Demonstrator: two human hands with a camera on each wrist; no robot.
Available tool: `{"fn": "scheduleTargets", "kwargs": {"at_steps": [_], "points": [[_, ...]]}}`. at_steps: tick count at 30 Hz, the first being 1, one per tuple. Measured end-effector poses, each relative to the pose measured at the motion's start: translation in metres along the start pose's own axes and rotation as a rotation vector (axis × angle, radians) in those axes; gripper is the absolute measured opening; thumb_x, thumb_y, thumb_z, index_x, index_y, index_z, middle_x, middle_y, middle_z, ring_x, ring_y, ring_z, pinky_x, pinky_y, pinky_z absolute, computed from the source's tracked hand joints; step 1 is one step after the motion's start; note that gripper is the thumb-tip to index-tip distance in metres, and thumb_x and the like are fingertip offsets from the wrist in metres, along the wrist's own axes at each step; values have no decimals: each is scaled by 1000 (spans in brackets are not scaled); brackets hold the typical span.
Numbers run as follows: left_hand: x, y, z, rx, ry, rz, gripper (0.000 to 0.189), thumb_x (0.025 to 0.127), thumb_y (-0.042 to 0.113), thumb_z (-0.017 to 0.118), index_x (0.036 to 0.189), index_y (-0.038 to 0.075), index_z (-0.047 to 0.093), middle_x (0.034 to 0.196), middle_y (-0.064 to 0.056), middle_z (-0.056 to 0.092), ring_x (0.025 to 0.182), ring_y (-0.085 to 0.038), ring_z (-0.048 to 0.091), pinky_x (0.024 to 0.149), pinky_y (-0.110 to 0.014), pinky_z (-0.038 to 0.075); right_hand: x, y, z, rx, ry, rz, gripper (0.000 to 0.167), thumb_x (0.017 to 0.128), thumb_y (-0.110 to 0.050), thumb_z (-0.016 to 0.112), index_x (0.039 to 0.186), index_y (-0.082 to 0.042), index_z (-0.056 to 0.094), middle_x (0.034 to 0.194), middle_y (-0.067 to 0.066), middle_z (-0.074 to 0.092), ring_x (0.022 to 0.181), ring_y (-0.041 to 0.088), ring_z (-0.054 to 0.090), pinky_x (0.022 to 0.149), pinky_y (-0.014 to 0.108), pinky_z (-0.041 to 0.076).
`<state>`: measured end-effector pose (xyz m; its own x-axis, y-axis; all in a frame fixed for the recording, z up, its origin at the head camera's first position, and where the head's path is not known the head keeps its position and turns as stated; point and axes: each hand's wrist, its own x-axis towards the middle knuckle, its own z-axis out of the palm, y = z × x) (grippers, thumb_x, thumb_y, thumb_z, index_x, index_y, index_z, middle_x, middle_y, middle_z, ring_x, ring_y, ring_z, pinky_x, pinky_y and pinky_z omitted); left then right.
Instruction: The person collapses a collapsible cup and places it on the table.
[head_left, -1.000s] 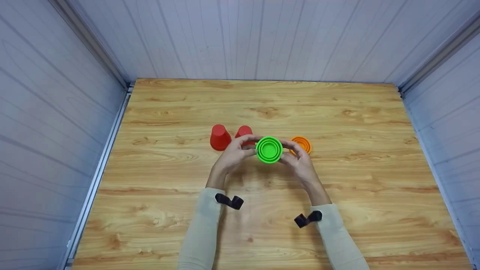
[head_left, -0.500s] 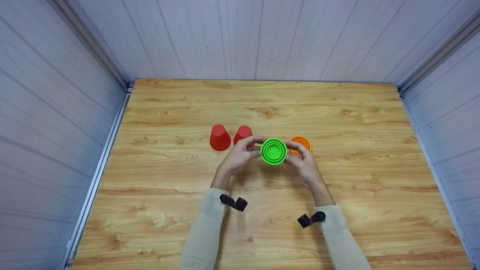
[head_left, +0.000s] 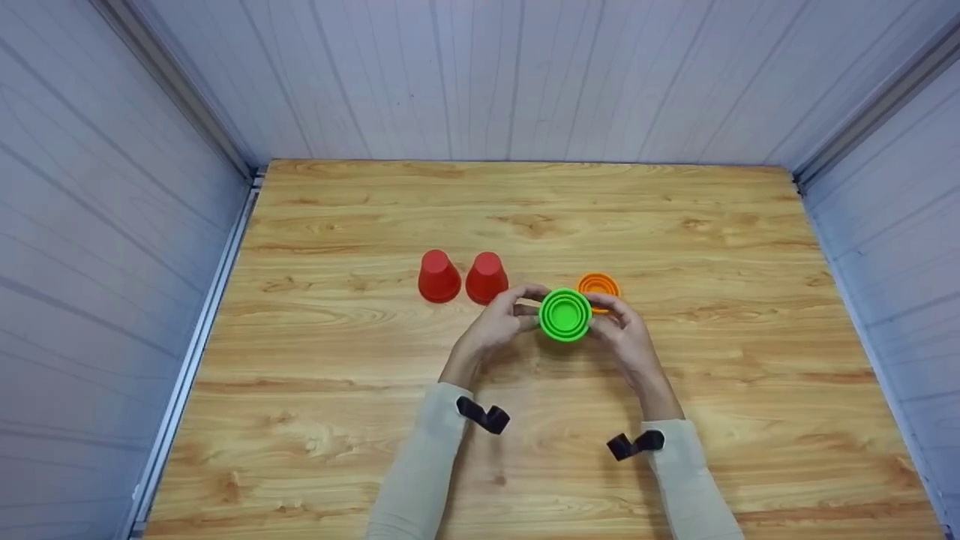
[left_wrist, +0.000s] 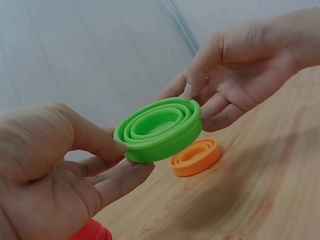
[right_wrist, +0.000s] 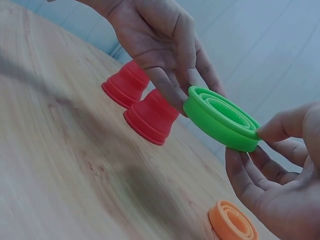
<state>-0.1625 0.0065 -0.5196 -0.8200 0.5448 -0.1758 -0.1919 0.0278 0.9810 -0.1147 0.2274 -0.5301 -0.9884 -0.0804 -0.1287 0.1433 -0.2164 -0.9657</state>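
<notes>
A green collapsible cup [head_left: 565,315], folded flat into rings with its hollow side up, is held above the table between both hands. My left hand [head_left: 499,322] pinches its left edge, thumb on the rim and fingers beneath, as the left wrist view shows. On the opposite edge my right hand [head_left: 624,335] pinches it the same way. Just beyond the right fingers lies an orange collapsible cup [head_left: 598,285], also folded flat, on the table and partly covered by that hand in the head view.
Two red cups stand upside down side by side past the left hand: the left red cup [head_left: 439,277] and the right red cup [head_left: 487,278]. Pale panel walls [head_left: 480,82] border the wooden table [head_left: 322,420] at the back and sides.
Both hands have moved right and a little nearer the body with the green cup between them. The right red cup, earlier partly behind the left hand, now shows almost fully.
</notes>
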Motion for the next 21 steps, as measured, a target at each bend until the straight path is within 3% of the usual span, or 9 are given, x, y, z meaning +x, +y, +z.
{"fn": "scheduleTargets", "kwargs": {"at_steps": [4, 6, 11, 14, 21], "points": [[2, -5, 7, 37, -9, -9, 42, 89, -9, 54, 129, 4, 52, 129, -15, 49, 113, -29, 60, 96, -41, 51, -3, 1, -8, -25, 13, 25, 44, 92, -1, 59, 133, 7, 46, 122, 9, 52, 103, 18, 59, 86, 35, 55], [0, -1, 11, 43, -14, -23, 42, 89, -11, 52, 130, 1, 51, 130, -18, 48, 114, -32, 59, 97, -43, 50, -4, 2, -12, -35, 15, 29, 42, 91, -1, 58, 132, 7, 47, 121, 10, 53, 104, 18, 58, 85, 34, 55], [4, -7, 18, 41, -5, -46, 42, 89, -13, 50, 130, -4, 48, 131, -23, 47, 117, -39, 56, 98, -48, 48, -7, 5, -20, -73, 13, 36, 41, 91, 1, 57, 130, 8, 48, 121, 9, 54, 109, 18, 56, 86, 33, 55], [9, -20, 21, 50, 10, -42, 41, 89, -13, 50, 129, -2, 50, 129, -22, 49, 114, -38, 58, 97, -47, 49, -9, 8, -24, -101, 19, 60, 40, 92, 1, 56, 130, 7, 48, 124, 9, 53, 110, 19, 56, 87, 35, 55], [12, -26, 32, 50, 43, -66, 40, 88, -12, 52, 126, 0, 54, 124, -17, 53, 110, -31, 62, 92, -42, 53, -12, 14, -33, -172, 41, 102, 41, 93, -7, 59, 131, 3, 50, 127, 14, 49, 107, 17, 58, 85, 32, 55]]}}
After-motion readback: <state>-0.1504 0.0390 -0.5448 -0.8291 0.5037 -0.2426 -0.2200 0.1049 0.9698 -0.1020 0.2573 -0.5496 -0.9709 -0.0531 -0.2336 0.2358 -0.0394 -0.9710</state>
